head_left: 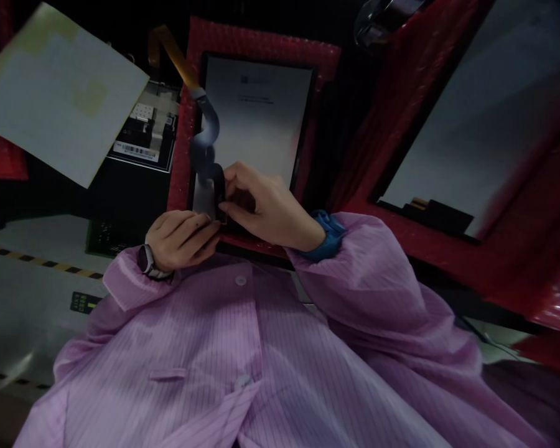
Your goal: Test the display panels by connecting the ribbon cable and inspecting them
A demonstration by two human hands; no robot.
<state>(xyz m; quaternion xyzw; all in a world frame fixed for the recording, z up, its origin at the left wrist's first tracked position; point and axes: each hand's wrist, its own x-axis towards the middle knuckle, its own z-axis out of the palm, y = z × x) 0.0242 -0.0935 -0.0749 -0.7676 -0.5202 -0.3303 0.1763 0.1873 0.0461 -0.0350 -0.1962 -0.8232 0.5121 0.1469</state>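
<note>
A grey display panel (261, 124) lies on a sheet of red bubble wrap (261, 42) in front of my chest. A dark flex cable (206, 138) with an orange tail curls along the panel's left edge. My right hand (264, 208), with a blue strap on its wrist, is closed in a pinch on the cable's lower end at the panel's bottom left corner. My left hand (180, 238), which wears a watch, is curled shut just below and also touches that end. Both pink coat sleeves reach in from below.
A second, larger panel (485, 118) leans in red bubble wrap at the right. A white sheet (60, 93) hangs at the upper left, beside a black fixture with a barcode label (142, 134). A grey bench with yellow-black tape (32, 261) lies at the left.
</note>
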